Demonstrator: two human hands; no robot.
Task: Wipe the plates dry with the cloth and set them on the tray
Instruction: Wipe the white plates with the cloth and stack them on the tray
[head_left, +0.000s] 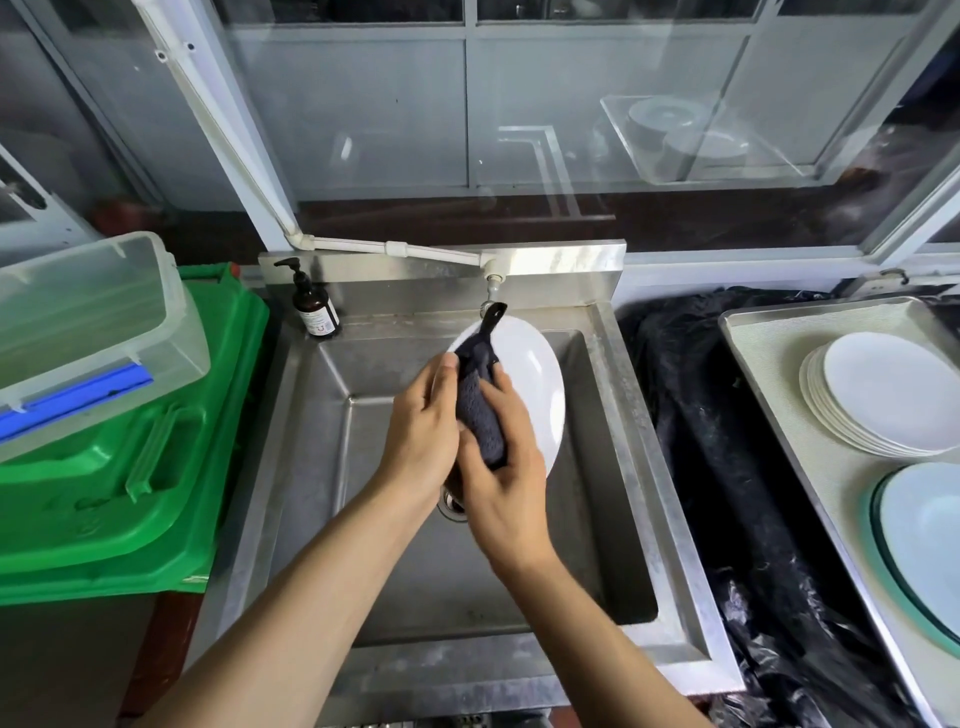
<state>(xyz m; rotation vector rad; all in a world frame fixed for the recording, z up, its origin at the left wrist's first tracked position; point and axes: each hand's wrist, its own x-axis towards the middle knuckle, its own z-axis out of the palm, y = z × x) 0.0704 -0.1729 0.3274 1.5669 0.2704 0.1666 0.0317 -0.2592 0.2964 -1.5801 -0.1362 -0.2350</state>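
A white plate (535, 379) is held tilted on edge above the steel sink (613, 467). My left hand (421, 426) grips its left rim. My right hand (506, 467) presses a dark blue cloth (480, 400) against the plate's face; the cloth's loop end sticks up past the rim. The lower left part of the plate is hidden behind my hands. On the right, the tray (769, 332) bears a stack of white plates (883, 395) and a larger pale plate with a green rim (924, 525) nearer to me.
A tap (493, 283) hangs just behind the held plate. A brown soap pump bottle (314, 306) stands at the sink's back left corner. A clear plastic box (88, 332) rests on green crates (130, 493) at left. Black plastic sheeting (727, 441) lies between sink and tray.
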